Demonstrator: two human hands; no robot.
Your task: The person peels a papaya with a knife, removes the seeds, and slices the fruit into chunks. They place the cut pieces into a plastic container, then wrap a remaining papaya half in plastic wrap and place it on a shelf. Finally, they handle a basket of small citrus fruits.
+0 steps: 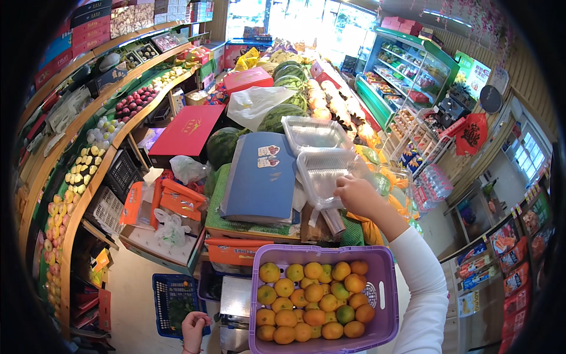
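My right hand (pixel 357 194) reaches across to an opened clear plastic clamshell container (pixel 322 177), its fingers pinching the near right side. The container's other half (pixel 315 132) lies folded back behind it, beside a blue folder (pixel 261 177) with stickers. Low in the view, my left hand (pixel 194 329) hovers near a blue plastic basket (pixel 155 305) holding green leaves; its fingers are curled, and nothing shows clearly in them. Between my arms stands a purple plastic crate (pixel 389 283) with many orange and greenish mandarins (pixel 314 292).
Watermelons (pixel 222 146), a red box (pixel 188 130) and orange packaging (pixel 181 199) crowd the display ahead. Fruit shelves with a wooden edge (pixel 115 146) curve along the left. A metal appliance (pixel 234 296) adjoins the crate. A refrigerated case (pixel 404 75) and hanging snack packs (pixel 515 252) line the right.
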